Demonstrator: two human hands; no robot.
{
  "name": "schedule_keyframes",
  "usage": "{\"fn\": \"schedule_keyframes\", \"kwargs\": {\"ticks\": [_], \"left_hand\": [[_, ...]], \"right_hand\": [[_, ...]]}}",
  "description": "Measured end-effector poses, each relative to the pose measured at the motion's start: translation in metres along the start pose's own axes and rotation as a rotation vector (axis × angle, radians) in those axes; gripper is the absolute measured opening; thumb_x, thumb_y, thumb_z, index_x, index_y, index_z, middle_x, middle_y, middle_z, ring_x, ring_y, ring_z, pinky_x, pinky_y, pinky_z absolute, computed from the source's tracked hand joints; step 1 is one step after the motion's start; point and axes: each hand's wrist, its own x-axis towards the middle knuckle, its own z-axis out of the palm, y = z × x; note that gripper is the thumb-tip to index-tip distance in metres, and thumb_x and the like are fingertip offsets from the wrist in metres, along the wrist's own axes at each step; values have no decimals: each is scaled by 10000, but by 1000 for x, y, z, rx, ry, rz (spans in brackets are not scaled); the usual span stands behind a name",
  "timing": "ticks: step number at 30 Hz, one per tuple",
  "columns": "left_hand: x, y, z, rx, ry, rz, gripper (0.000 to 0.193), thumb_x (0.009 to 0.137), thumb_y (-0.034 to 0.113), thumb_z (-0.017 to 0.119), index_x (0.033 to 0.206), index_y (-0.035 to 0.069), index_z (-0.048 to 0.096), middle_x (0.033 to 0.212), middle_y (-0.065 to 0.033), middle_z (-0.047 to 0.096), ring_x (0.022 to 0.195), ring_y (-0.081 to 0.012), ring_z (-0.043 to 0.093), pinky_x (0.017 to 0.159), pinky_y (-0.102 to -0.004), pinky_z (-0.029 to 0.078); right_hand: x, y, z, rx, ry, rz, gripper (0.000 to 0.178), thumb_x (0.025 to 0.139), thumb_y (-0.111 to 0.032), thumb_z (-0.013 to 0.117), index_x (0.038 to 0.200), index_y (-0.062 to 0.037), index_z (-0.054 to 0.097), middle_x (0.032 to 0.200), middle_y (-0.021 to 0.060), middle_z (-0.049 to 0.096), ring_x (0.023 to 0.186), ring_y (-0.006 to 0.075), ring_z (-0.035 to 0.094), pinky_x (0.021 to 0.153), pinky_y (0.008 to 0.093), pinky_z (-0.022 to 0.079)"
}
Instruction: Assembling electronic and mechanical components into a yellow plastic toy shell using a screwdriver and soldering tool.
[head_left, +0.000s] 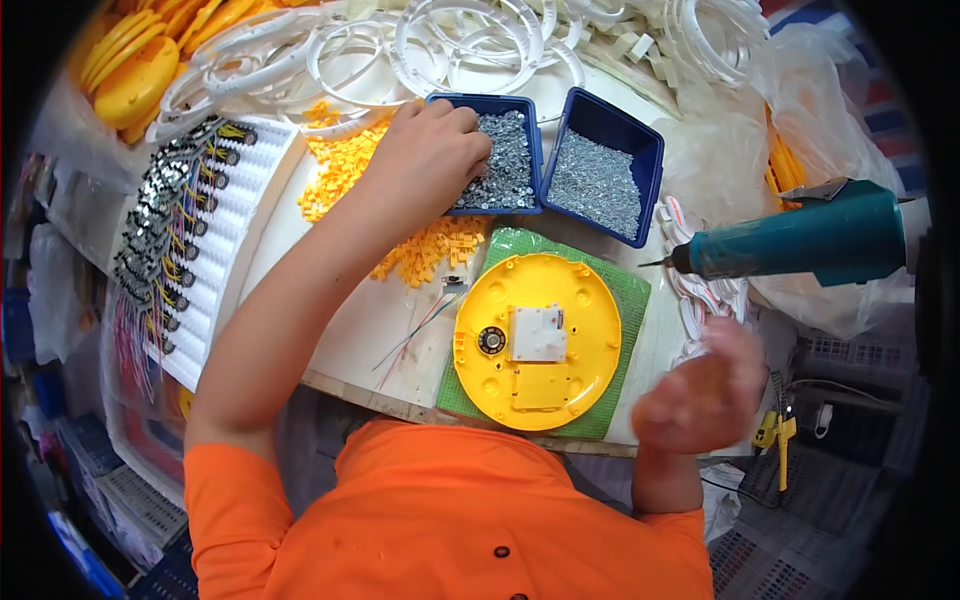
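Observation:
My left hand (432, 152) reaches into the left blue bin (537, 165), which holds many small silvery metal pieces (505, 160). Its fingers are curled down at the pieces and the tips are hidden, so what they pinch cannot be made out. Below the bins, a round yellow plastic housing (590, 365) lies on a green mat (632, 300). Fitted inside the housing are a white box-shaped module (537, 333), a small round black speaker-like part (491, 341) and a yellow rectangular cover (540, 387). My right hand (700, 392), smeared by motion, is just right of the housing.
A second blue bin (655, 180) holds silvery screws (597, 175). A teal power screwdriver (800, 240) hangs at right, tip toward the mat. Small yellow parts (345, 170) are heaped at left, near wired components on a white tray (250, 190). White rings (470, 45) lie behind.

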Motion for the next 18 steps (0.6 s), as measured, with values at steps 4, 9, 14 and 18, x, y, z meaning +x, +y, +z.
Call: {"fn": "schedule_keyframes", "kwargs": {"ticks": [4, 9, 14, 18], "left_hand": [[0, 5, -9, -98, 66, -38, 114, 875, 227, 715, 917, 122, 729, 966, -33, 650, 999, -244, 607, 929, -421, 448], [7, 2, -1, -127, 53, -1, 191, 859, 246, 734, 971, 94, 710, 978, -64, 656, 1016, -273, 618, 904, -422, 473], [35, 19, 21, -74, 14, 56, 277, 852, 292, 726, 1022, 76, 687, 1028, -88, 661, 1062, -287, 627, 883, -426, 502], [33, 8, 11, -6, -126, 107, 196, 868, 255, 703, 971, 89, 691, 1019, -63, 660, 1024, -269, 630, 862, -425, 487]], "right_hand": [[18, 23, -12, -89, 163, 330, 804, 960, -498, 603, 1416, 124, 376, 1312, 273, 568, 1187, 343, 596, 1037, 466, 464], [76, -1, 0, 860, -34, 863, 1081, 913, -772, 428, 1487, 134, 293, 1219, 308, 606, 1088, 340, 645, 1057, 479, 432], [76, -9, 5, 1061, -92, 860, 1018, 907, -789, 385, 1383, 109, 444, 909, 207, 670, 828, 277, 648, 839, 427, 471], [62, -16, 0, 945, -147, 991, 791, 948, -618, 468, 1306, 88, 492, 916, 226, 675, 840, 291, 653, 842, 430, 483]]}}
